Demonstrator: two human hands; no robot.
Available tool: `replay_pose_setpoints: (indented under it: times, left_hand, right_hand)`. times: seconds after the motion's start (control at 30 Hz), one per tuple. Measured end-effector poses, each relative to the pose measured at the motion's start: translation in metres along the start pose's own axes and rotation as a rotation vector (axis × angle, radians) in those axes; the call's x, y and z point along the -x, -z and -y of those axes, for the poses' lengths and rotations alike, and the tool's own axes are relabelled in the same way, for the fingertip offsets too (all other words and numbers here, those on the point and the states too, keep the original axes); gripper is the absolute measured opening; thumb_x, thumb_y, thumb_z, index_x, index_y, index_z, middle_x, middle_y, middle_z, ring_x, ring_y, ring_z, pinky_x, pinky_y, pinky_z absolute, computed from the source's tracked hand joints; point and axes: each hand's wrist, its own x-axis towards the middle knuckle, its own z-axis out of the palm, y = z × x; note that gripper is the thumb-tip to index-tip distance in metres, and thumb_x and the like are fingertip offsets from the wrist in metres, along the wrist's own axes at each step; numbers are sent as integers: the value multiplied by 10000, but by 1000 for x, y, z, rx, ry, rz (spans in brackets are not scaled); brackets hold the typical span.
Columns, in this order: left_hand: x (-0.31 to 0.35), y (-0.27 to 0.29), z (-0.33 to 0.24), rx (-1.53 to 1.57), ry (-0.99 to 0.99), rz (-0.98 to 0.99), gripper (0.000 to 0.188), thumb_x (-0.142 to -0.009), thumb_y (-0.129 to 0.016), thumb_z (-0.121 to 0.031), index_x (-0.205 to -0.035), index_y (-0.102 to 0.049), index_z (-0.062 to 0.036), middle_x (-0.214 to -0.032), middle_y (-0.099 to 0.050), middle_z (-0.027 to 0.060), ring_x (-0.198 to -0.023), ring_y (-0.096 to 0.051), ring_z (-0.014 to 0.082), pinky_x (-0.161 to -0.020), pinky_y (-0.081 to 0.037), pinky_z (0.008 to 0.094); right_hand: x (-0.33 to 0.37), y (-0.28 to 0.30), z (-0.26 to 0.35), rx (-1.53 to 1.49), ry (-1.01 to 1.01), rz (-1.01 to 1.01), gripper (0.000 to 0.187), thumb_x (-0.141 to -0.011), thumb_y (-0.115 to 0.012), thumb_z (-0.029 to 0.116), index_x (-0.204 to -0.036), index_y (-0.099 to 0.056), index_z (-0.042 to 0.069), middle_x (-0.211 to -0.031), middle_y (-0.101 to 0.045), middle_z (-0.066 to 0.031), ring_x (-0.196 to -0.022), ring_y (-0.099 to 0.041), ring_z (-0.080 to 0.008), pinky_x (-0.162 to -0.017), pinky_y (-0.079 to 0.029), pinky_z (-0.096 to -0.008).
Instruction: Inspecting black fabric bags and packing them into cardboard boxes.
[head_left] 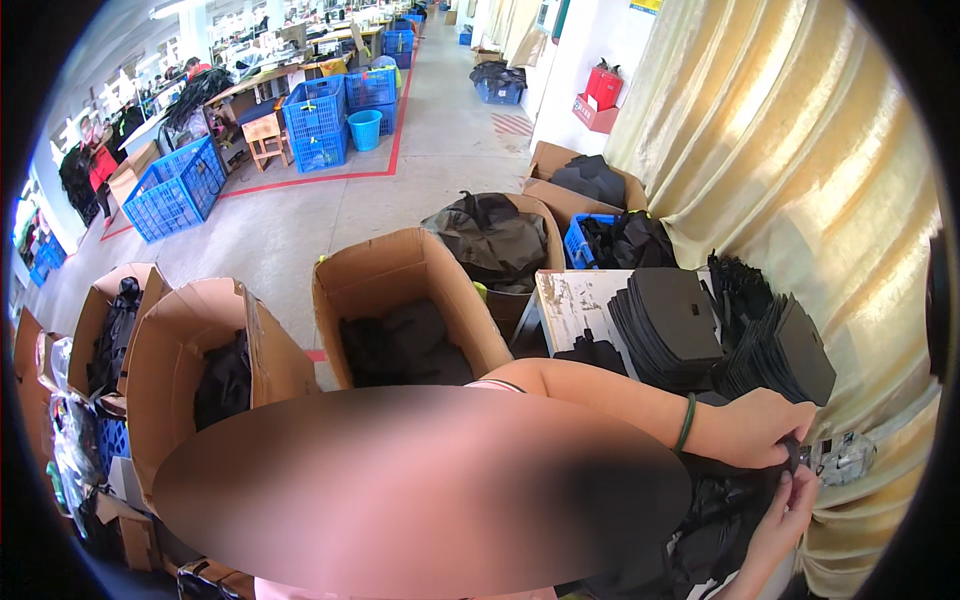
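At the right side, my left hand (pixel 765 428), with a dark green band on its wrist, pinches a small edge of black fabric (pixel 728 508). Just below it, my right hand (pixel 793 508) has its fingers closed on the same edge, close to the left fingertips. The rest of the black fabric hangs or lies in folds beneath the hands. Beyond my left forearm, black curved panels (pixel 672 312) are stacked on a white-topped table (pixel 580 296). A second stack of dark panels (pixel 790 352) leans beside them. A large blurred patch hides the lower middle.
Open cardboard boxes with black pieces stand in front, including a large box (pixel 335 290) and another box (pixel 160 400) to the left. A gold curtain (pixel 740 130) hangs along the right. Blue crates (pixel 180 190) and worktables stand farther off beside the aisle (pixel 440 110).
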Motion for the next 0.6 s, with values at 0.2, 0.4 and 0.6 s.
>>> replay_pose_setpoints:
  times: [0.2,0.4,0.6]
  left_hand:
    - [11,-6,9,90,-8,86,310,-718,-700,-140,-928,-485,-64,-724,-585,126,-706,-594,383,-602,-448,458]
    - [18,-10,-9,122,-40,87,510,-670,-810,-317,-991,-496,-75,-956,-594,124,-878,-605,348,-701,-474,431]
    - [22,-13,23,-11,-74,33,252,-640,-692,-101,-852,-557,-112,-884,-575,64,-866,-584,315,-726,-456,429]
  right_hand:
    - [-2,13,-24,-38,80,-360,162,-981,-497,41,-1121,-556,-15,-1043,-598,-112,-983,-573,-177,-894,-440,-292]
    - [8,16,39,381,288,-231,199,-971,-519,41,-1158,-565,-10,-1081,-620,-175,-986,-611,-315,-881,-469,-351]
    - [23,23,109,642,360,-129,214,-885,-700,148,-1055,-642,33,-912,-689,-143,-841,-676,-276,-698,-526,-368]
